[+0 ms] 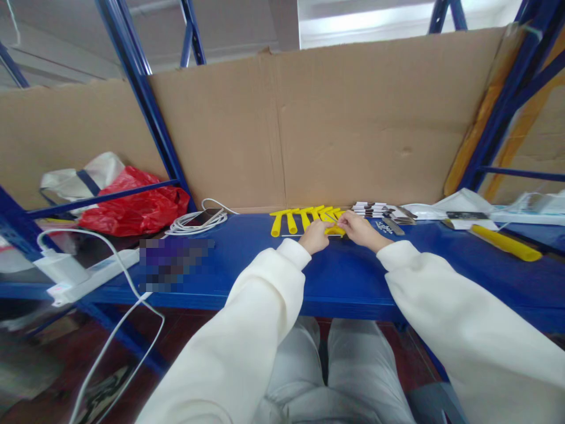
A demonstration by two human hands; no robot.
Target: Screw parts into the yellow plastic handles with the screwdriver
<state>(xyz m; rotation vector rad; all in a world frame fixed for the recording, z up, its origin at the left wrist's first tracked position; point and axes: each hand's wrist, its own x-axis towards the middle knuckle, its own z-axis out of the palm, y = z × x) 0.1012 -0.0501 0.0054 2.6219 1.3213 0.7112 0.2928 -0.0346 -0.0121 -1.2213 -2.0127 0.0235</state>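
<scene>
Both hands meet over the blue shelf, around one yellow T-shaped tool (pixel 337 231). My left hand (pixel 315 237) is closed at the left end of this tool, fingers pointing right. On its other side my right hand (pixel 358 228) has its fingertips pinched together over the tool; what lies between them is too small to make out. Just behind the hands, a row of similar yellow T-shaped tools (pixel 291 221) lies with handles toward me. A thin pale strip (pixel 290 236) lies on the shelf beside my left hand.
Right of my hands are stacked small white packets (pixel 369 209), a flat grey piece (pixel 392 227) and a long yellow tool (pixel 507 242). At left lie a coiled white cable (pixel 196 222), a red plastic bag (pixel 135 203) and a power strip (pixel 95 277). A cardboard sheet (pixel 353 129) stands behind.
</scene>
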